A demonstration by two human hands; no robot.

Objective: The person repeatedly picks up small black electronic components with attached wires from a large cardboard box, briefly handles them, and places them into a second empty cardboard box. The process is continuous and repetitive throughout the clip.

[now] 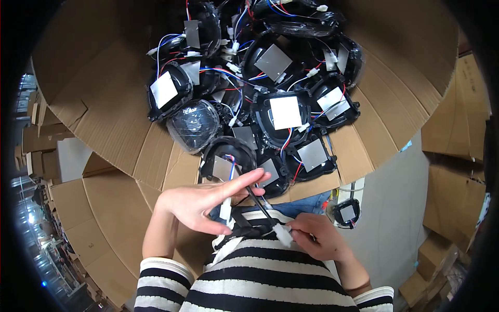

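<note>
Lower centre: the right hand [317, 236] is pinching a white connector [283, 235]; the left hand [202, 202] is holding its fingers spread by a black cable [260, 206]; tugging could loosen the joint.

- Btwn L hand [200, 204] & R hand [319, 236]: small gap, but black cable [258, 199] runs across it, w/ white connector [283, 235] at R hand's fingertips.
- Ahead of L hand: blocked low by black housings [228, 145] packed tight; loose wires [231, 106] lie over & btwn them, snag risk.
- Ahead of R hand: box front edge [322, 183], then more housings; no clear gap down thru pile.
- Further fwd, either side of hands: box L wall [104, 119] & box R wall [410, 83] limit sideways reach.
- R of R hand: open room over grey floor [392, 213]; small black unit [347, 212] nearer, fwd-right.
- L of L hand: cardboard [104, 229], height unclear.
- Behind hands: striped shirt [260, 265] blocks.
</note>
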